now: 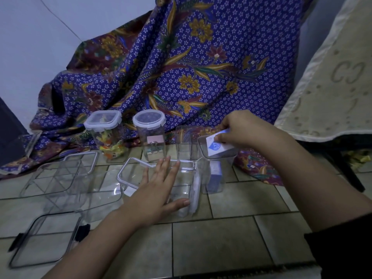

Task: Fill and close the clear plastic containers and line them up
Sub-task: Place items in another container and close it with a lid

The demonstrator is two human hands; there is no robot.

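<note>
My right hand (240,128) pinches a small white and blue box (216,147) at the mouth of a tall open clear container (213,178), which holds another bluish box low inside. My left hand (161,188) lies flat, fingers spread, on a clear lid (130,172) over a wide container. Behind stand two closed containers: a square-lidded one (105,135) with colourful pieces and a round-lidded one (151,135) with a clip and a pink block. An empty open container (184,141) stands beside them.
A divided clear container (58,178) and a flat black-clipped lid (44,240) lie at the left on the tiled floor (231,238). Purple batik cloth (181,67) drapes behind. A beige cloth (332,87) hangs at the right.
</note>
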